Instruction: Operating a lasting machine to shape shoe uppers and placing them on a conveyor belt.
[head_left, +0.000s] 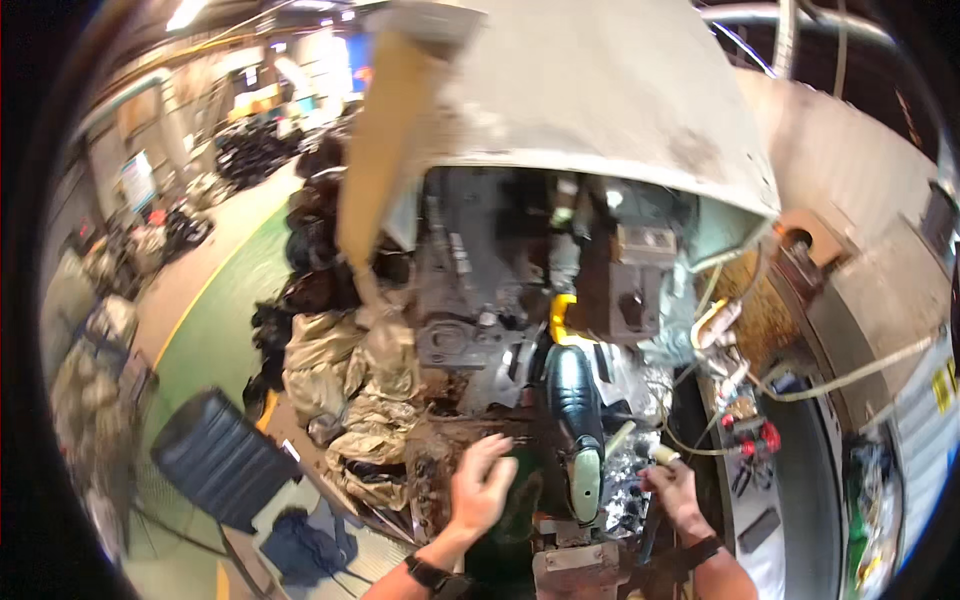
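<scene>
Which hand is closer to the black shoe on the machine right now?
Left, narrowly. The left hand hovers open just left of the black shoe; the right hand, gripping a pale-handled tool, sits farther off to its right.

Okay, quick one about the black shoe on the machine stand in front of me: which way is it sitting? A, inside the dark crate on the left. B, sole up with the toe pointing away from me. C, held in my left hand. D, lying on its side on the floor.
B: the shoe sits sole-up on the stand, pale heel near the right hand, toe pointing away; the left hand is open beside it.
</scene>
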